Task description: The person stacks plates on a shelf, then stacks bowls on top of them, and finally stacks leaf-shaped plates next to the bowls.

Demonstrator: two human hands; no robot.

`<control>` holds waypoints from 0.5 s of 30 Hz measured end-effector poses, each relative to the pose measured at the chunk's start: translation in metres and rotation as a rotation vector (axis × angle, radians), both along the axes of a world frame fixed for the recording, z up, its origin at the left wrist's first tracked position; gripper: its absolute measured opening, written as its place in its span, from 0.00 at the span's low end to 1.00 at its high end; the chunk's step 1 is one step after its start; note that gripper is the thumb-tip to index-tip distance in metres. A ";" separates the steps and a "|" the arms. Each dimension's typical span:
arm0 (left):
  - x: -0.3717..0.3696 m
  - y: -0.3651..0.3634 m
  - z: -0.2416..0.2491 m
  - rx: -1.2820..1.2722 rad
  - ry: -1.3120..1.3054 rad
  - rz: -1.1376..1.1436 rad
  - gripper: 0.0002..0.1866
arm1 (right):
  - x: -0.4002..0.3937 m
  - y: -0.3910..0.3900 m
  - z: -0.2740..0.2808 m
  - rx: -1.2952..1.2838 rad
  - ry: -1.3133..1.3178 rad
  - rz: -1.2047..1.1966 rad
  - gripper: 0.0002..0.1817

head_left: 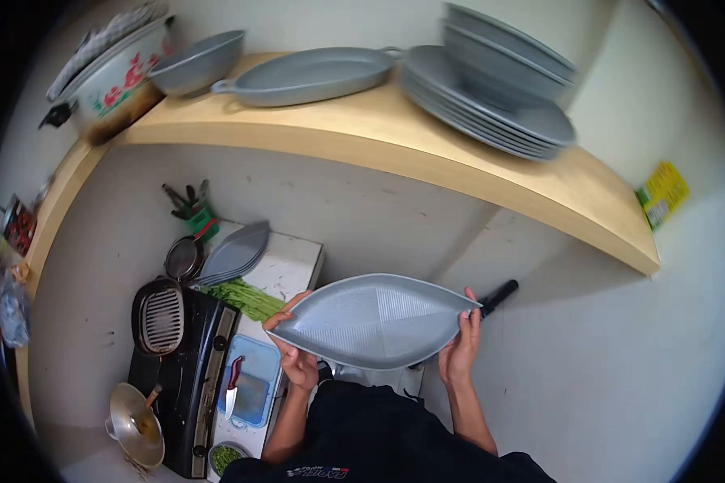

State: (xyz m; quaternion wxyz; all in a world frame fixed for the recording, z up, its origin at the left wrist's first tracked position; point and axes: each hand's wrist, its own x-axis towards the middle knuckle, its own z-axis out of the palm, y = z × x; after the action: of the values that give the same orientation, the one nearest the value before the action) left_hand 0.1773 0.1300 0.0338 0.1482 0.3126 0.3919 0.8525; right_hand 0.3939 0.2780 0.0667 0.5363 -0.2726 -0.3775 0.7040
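Note:
A grey leaf-shaped serving plate [354,318] with ribbed panels is held level in front of my body. My left hand [296,354] grips its left pointed end, the fingers curled at the rim. At the other tip, my right hand [461,342] pinches the edge, thumb on the near side. Both hands are closed on the same plate. Behind my left hand lie green leafy vegetables [254,299] on the white counter [294,262], next to a stack of similar grey leaf-shaped plates [238,251].
A wooden shelf [346,149] above holds stacked grey plates [491,109], a grey oval dish [314,74], a grey bowl [197,63] and a floral pot [125,80]. At left, a black stove [189,362] bears a grill pan [159,318] and wok [133,423]. A knife [233,386] rests on a blue tray [258,354].

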 end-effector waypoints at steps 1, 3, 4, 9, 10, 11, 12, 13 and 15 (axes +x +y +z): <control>0.015 0.006 0.007 -0.003 0.015 -0.024 0.30 | 0.019 0.002 0.001 0.001 0.023 -0.027 0.28; 0.044 0.014 0.021 -0.008 0.042 -0.072 0.29 | 0.052 0.001 0.017 0.042 0.038 -0.097 0.29; 0.058 0.017 0.028 -0.007 0.054 -0.099 0.29 | 0.068 0.000 0.028 0.065 0.043 -0.135 0.30; 0.114 0.040 0.068 0.126 0.071 -0.305 0.24 | 0.137 -0.006 0.071 0.309 0.025 -0.292 0.37; 0.122 0.050 0.072 0.144 0.113 -0.307 0.24 | 0.147 -0.009 0.083 0.381 0.023 -0.309 0.38; 0.127 0.060 0.076 0.161 0.155 -0.305 0.24 | 0.157 -0.010 0.094 0.450 0.019 -0.323 0.39; 0.133 0.069 0.083 0.175 0.194 -0.299 0.25 | 0.166 -0.007 0.108 0.489 0.007 -0.356 0.39; 0.137 0.077 0.097 0.166 0.280 -0.308 0.23 | 0.174 -0.002 0.126 0.526 -0.009 -0.387 0.40; 0.141 0.095 0.113 0.185 0.405 -0.293 0.21 | 0.187 0.011 0.153 0.579 -0.046 -0.449 0.41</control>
State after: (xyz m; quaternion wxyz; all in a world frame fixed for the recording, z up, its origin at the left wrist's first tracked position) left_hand 0.3183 0.2247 0.1468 0.1593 0.5424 0.2844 0.7743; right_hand 0.5809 0.2887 0.2202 0.7238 -0.2013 -0.5036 0.4266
